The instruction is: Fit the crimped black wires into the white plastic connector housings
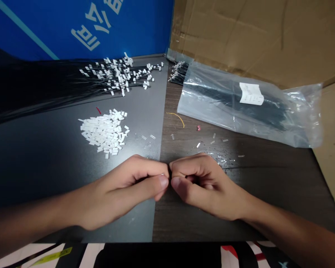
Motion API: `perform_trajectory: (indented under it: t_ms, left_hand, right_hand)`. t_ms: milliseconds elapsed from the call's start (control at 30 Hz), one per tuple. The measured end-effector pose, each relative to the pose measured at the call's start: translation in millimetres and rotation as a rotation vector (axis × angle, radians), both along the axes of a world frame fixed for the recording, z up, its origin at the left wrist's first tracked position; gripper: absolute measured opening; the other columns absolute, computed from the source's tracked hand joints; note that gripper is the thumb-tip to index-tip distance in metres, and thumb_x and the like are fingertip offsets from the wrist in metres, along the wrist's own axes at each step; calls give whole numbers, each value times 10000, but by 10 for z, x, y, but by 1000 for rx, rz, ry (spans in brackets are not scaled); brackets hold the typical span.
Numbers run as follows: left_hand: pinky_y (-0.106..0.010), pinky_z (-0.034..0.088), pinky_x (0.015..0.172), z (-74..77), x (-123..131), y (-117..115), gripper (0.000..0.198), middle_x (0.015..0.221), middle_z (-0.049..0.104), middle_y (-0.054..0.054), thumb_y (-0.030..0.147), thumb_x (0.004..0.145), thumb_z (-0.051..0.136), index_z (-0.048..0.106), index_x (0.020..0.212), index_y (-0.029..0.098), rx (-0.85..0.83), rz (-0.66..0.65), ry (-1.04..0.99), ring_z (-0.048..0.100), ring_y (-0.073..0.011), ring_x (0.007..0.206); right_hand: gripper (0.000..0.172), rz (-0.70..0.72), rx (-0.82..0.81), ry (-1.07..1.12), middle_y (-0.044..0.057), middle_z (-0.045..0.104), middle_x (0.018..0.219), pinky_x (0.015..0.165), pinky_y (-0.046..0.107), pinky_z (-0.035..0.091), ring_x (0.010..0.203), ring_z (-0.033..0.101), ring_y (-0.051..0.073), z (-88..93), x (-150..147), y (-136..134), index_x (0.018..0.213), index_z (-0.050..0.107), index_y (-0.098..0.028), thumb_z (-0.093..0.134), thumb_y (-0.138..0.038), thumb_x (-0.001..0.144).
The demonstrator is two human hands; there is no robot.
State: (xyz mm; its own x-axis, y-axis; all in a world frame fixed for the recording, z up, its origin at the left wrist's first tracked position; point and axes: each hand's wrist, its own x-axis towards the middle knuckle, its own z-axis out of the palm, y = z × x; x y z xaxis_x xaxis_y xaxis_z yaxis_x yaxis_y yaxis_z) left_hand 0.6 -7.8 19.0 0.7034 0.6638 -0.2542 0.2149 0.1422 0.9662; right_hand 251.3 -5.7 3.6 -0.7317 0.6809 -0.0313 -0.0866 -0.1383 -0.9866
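Observation:
My left hand [134, 188] and my right hand [203, 186] meet almost fingertip to fingertip over the near part of the table. Each has its thumb pressed against a curled forefinger. A tiny white bit shows at the left thumb tip, but the fingers cover the rest of it. Whatever the right hand pinches is hidden. Beyond my left hand lies a heap of small white plastic connector housings [103, 130]. Just past my right hand are small clear tubes and dark crumbs [222, 160].
Black wires with white ends [120, 74] lie at the back left. A clear plastic bag [212, 108] of black wires with metal ends lies back right. A blue panel [58, 26] and brown cardboard [254, 37] stand behind. A yellow strand [178, 117] curves mid-table.

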Motion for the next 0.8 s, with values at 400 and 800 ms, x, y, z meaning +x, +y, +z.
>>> perform_trajectory:
  t_ms: [400, 800]
  left_hand:
    - [-309, 434, 644, -32, 45, -92, 570, 735, 433, 25, 635, 1199, 579, 481, 778, 263, -22, 65, 119, 459, -202, 742]
    - [-359, 391, 635, -131, 51, -167, 538, 737, 461, 17, 539, 1233, 580, 515, 772, 268, -83, 321, -76, 420, -204, 698]
  right_hand:
    - [494, -33, -94, 100, -109, 302, 622, 488, 217, 226, 555, 230, 67, 35, -53, 33, 628, 407, -246, 744, -46, 929]
    - [531, -345, -43, 147, -81, 295, 644, 550, 284, 253, 579, 235, 108, -195, 42, 9, 671, 356, -263, 686, -220, 1085]
